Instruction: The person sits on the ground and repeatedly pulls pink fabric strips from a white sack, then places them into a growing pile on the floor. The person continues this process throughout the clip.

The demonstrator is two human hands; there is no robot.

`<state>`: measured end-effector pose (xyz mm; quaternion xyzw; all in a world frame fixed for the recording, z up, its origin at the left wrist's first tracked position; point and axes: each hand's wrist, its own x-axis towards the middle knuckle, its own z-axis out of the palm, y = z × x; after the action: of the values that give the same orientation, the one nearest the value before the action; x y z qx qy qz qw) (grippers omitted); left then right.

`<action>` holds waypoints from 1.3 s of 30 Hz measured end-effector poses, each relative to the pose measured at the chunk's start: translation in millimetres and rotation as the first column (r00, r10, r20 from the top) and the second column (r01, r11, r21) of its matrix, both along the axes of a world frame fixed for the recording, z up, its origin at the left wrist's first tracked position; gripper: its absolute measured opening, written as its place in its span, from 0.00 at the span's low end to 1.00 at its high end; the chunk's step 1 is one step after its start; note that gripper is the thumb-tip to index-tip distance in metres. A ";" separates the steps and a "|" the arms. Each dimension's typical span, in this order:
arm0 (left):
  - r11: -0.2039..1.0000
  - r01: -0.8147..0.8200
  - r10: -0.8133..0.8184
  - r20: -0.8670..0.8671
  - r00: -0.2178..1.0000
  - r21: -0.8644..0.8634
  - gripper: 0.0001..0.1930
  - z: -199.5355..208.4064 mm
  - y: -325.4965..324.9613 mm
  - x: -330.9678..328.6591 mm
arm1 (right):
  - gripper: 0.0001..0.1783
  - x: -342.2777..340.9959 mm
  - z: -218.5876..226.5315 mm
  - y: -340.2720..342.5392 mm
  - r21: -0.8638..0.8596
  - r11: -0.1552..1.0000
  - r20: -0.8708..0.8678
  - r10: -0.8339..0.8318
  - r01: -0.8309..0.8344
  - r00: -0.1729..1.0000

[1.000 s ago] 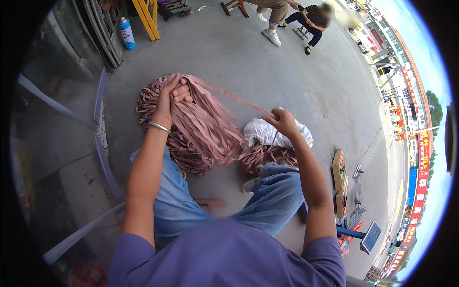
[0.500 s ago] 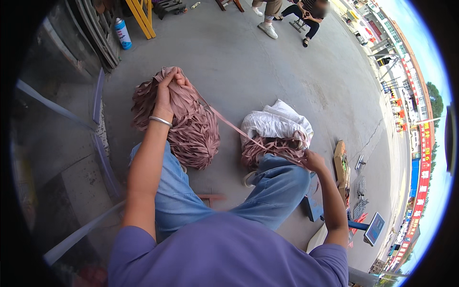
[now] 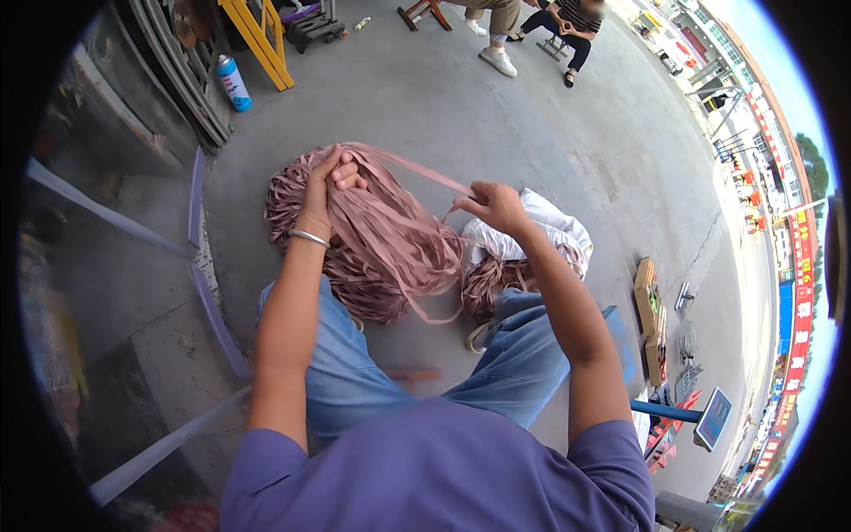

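A big bundle of dusty-pink fabric strips (image 3: 381, 230) hangs in loops from my left hand (image 3: 334, 182), whose fingers are closed around its top. From there a single strip runs across to my right hand (image 3: 496, 206), which pinches it above the white sack. That white sack (image 3: 560, 226) stands on the floor between my right forearm and the bundle, its top folded down. More pink strips (image 3: 492, 279) show inside and at its near side, partly hidden by my right arm and knee.
A blue spray can (image 3: 233, 84) and a yellow stepladder (image 3: 257, 44) stand at the far left. Two people sit or stand at the back. Cardboard boxes (image 3: 651, 310) lie on the right, near a scale display (image 3: 713, 419) on a blue post. Glass panels (image 3: 115, 213) line the left.
My right hand has moved up and left from beside the sack toward the bundle, with the strip. Loops now hang more loosely from my left hand, and the bundle spreads further right.
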<state>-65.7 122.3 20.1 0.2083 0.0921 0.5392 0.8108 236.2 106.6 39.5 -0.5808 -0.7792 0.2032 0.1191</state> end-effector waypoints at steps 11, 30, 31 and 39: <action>0.884 -0.427 0.444 0.059 0.894 -0.189 0.15 -1.8 9.2 -26.3 | 0.22 391.8 -87.9 -330.8 -0.281 0.284 0.556 -0.731 0.917 0.396; 0.936 0.351 -0.344 -0.305 0.888 -0.034 0.16 -14.9 -19.7 6.9 | 0.22 -96.8 33.7 6.8 0.020 0.995 -0.356 0.101 -0.101 0.929; 0.915 0.403 -0.382 -0.331 0.863 -0.006 0.14 -13.1 -21.5 9.6 | 0.24 -75.8 25.1 3.2 -0.056 0.996 -0.365 0.046 -0.071 0.930; 0.969 0.240 -0.243 -0.057 0.968 -0.056 0.12 -4.3 -32.6 18.1 | 0.31 180.9 -44.5 -108.7 -0.135 0.861 0.135 -0.473 0.489 0.870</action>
<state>-47.6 89.7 15.8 0.2154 0.1049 0.4273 0.8718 417.1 -2.1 -5.0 -0.7740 -0.5947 0.2023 0.0797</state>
